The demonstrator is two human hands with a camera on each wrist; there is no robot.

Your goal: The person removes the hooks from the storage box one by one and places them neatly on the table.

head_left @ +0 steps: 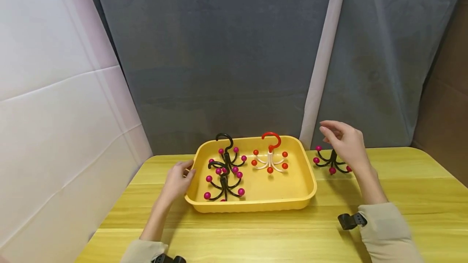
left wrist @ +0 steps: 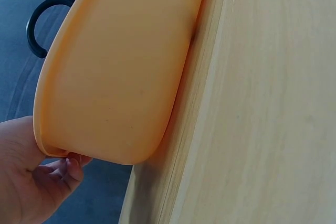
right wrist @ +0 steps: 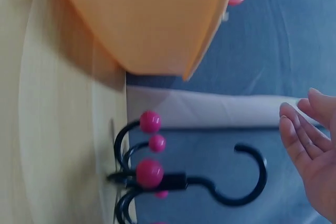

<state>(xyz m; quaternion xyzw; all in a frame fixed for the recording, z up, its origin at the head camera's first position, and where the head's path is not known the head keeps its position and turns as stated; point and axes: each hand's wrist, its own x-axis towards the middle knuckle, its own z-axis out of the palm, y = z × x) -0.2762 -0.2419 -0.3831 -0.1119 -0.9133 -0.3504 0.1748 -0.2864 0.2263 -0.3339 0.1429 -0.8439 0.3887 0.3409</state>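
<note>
My left hand point(head_left: 177, 182) grips the left rim of a yellow plastic tray point(head_left: 252, 207); in the left wrist view its thumb lies over the rim, fingers below. Inside stand two black multi-arm hook hangers with pink ball tips, the front one point(head_left: 224, 182) overlapping the rear one point(head_left: 227, 158). To their right stands a white hanger point(head_left: 270, 161) with red balls and a red hook. Right of the tray, my right hand point(head_left: 347, 143) is raised with bent fingers, holding nothing. Another black hanger point(right wrist: 173, 181) stands upright below it on the table, its hook apart from the fingers.
The yellow wood-grain table point(head_left: 263, 238) runs under the tray, its far edge just behind it. A grey curtain point(head_left: 219, 60) with a pale strip point(head_left: 323, 52) hangs at the back. White cloth point(head_left: 62, 92) covers the left side, and a brown panel point(head_left: 446, 104) stands at right.
</note>
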